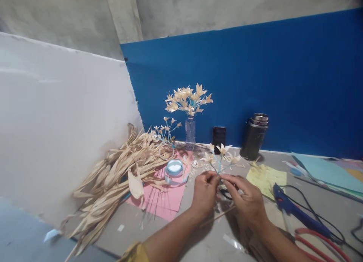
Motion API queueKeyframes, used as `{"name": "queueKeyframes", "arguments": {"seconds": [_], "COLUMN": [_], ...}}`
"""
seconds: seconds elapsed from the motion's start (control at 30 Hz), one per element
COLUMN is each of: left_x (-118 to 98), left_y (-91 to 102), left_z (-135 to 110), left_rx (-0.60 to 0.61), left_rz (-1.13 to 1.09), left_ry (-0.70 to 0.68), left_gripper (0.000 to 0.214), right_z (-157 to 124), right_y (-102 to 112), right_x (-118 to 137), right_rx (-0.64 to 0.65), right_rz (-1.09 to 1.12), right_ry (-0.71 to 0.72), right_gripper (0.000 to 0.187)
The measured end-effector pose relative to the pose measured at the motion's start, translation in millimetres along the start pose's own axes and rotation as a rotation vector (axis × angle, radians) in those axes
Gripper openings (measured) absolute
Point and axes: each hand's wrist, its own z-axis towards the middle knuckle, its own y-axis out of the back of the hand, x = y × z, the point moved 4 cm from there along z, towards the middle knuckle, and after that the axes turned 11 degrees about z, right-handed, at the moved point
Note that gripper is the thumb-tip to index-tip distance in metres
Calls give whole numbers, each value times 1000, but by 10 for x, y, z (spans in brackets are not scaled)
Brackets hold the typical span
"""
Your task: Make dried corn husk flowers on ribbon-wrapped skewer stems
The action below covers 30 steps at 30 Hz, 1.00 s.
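Observation:
My left hand [204, 193] and my right hand [246, 201] meet at the middle of the table, fingers pinched together around the blue stem of a small sprig of pale husk flowers [220, 153]. The blossoms stick up just above my fingertips. A thin wooden stick [217, 217] lies under my hands. A dark loop, maybe scissors handles, shows between my hands, partly hidden. A roll of light blue ribbon [174, 168] sits on pink paper [167, 195] to the left of my hands.
A pile of dried corn husks [116, 180] lies at left beside a white board. A small bottle with husk flowers [189, 103], a phone [219, 137] and a dark flask [254, 136] stand against the blue wall. A blue glue gun [295, 211], red-handled tool [320, 247], yellow paper [266, 178] lie at right.

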Motion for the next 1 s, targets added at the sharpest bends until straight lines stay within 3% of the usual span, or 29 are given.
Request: {"name": "queueKeyframes", "arguments": {"seconds": [0.1, 0.2, 0.33, 0.47, 0.67, 0.8, 1.0], "left_x": [12, -42, -62, -57, -107, -186, -202], "left_y": [-15, -14, -54, -73, -67, -56, -92], "left_z": [-8, -44, -79, -96, -132, -141, -136], "left_rx": [-3, -29, 19, 11, -20, 12, 77], "left_rz": [13, 186, 343, 474, 650, 582, 814], "left_ry": [-21, -185, -316, -363, -316, -335, -283], "left_gripper": [22, 20, 15, 16, 32, 19, 20], "right_z": [16, 44, 77, 74, 37, 50, 49], "right_y": [0, 15, 42, 29, 26, 73, 48], "right_x": [-147, -211, -185, -164, -196, -181, -124], "right_rx": [-47, -79, -72, -106, -194, -177, -179], "right_rz": [133, 211, 192, 224, 317, 251, 225], "right_ry": [-339, -492, -544, -579, -618, -642, -608], "right_gripper": [30, 38, 29, 33, 37, 38, 32]}}
